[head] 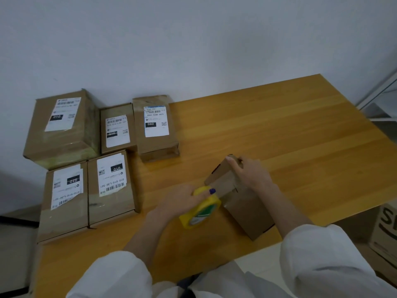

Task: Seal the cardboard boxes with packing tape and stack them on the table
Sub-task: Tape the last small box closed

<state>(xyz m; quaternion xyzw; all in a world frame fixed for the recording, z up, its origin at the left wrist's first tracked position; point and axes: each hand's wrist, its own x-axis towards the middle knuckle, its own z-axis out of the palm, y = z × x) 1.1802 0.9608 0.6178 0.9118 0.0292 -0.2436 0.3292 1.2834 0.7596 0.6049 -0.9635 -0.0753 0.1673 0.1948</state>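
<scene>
Taping small box [247, 208] on counter [279, 125].
Left hand [184, 201] grips yellow tape roll [203, 211] beside it; right hand [251, 175] clasps its top end, thumb pressed flat.

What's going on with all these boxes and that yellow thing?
A person is taping up a small box on the table. Their left hand grips the yellow tape roll against the box's near end, and their right hand holds the box on top. Five labelled boxes sit side by side at the table's left.
</scene>
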